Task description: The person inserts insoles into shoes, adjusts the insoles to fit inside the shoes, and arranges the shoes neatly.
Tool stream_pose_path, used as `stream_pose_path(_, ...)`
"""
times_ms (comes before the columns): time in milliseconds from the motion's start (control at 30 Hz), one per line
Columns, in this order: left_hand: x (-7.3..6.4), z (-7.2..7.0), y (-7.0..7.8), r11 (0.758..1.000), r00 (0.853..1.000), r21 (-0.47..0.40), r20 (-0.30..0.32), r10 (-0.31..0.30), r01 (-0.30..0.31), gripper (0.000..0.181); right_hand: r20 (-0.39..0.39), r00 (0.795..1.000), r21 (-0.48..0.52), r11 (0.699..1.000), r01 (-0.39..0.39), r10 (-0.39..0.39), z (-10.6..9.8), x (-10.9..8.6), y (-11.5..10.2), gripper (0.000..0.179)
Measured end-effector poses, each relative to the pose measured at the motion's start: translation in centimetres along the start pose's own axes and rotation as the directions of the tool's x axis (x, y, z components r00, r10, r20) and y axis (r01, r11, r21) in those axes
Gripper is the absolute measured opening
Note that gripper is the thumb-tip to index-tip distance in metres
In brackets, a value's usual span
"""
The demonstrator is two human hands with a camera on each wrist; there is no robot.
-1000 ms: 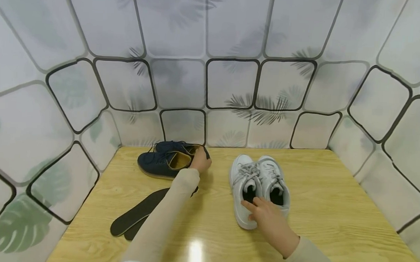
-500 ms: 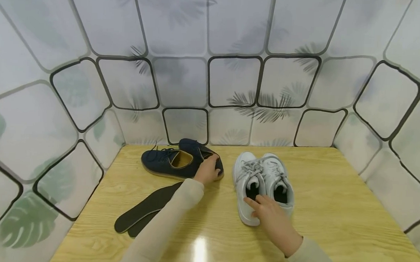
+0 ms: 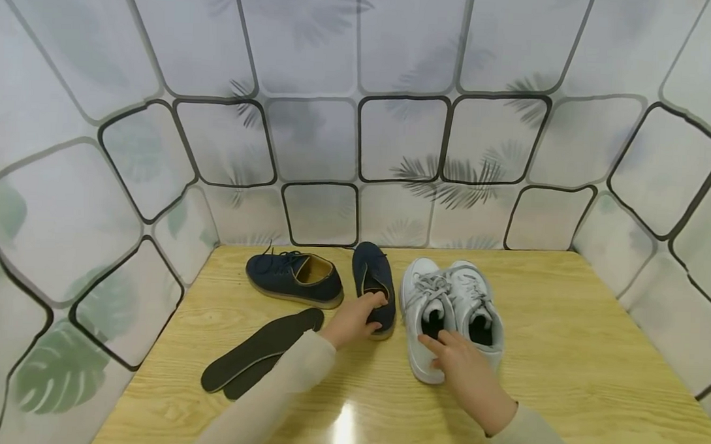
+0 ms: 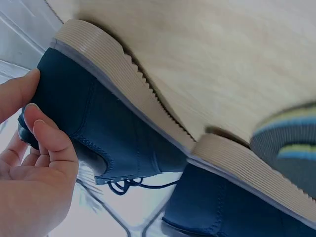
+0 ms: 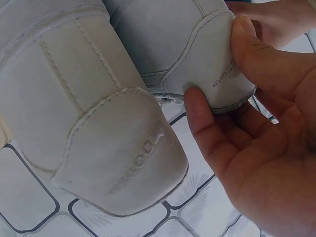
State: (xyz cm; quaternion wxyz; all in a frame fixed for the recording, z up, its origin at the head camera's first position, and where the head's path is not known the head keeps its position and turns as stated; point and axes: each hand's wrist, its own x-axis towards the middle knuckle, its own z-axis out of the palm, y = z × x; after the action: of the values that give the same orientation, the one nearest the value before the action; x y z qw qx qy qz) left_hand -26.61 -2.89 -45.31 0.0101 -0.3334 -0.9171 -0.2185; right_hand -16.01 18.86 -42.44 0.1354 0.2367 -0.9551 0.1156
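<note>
In the head view, my left hand [image 3: 354, 321] grips the heel of a navy lace-up shoe [image 3: 368, 268], fingers hooked over the collar. The left wrist view shows that shoe's ribbed tan sole [image 4: 103, 54] along the tabletop, the thumb at the back of its heel. Its mate, another navy shoe [image 3: 289, 277], lies sideways to the left, toe pointing left. My right hand [image 3: 464, 373] pinches the heel collar of the left white sneaker [image 3: 413, 315], thumb and fingers on either side in the right wrist view. The right white sneaker [image 3: 467, 288] stands close against it.
Two dark insoles [image 3: 263, 346] overlap on the wooden table [image 3: 562, 360], left of my left forearm. Striped edges show on an insole [image 4: 291, 133] in the left wrist view. A patterned cloth backdrop [image 3: 394, 138] rises at the back and sides.
My left hand has drawn one navy shoe from behind its mate to the right and nearer, turning its toe toward the back. The right hand stays at the white sneaker.
</note>
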Motion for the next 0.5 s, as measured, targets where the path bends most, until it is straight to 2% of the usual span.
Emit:
stream_pose_path(300, -2.3, 0.5, 1.7, 0.997, 0.998, 0.050, -0.021, 0.063, -0.062, 0.035, 0.004, 1.000, -0.016, 1.000, -0.001, 0.001, 0.1, -0.1, 0.0, 0.046)
stream_pose_path(500, -3.1, 0.1, 2.0, 0.995, 0.995, 0.028, 0.022, 0.097, -0.098, 0.037, 0.005, 1.000, -0.016, 1.000, -0.013, 0.013, 0.0, 0.0, -0.1, 0.046)
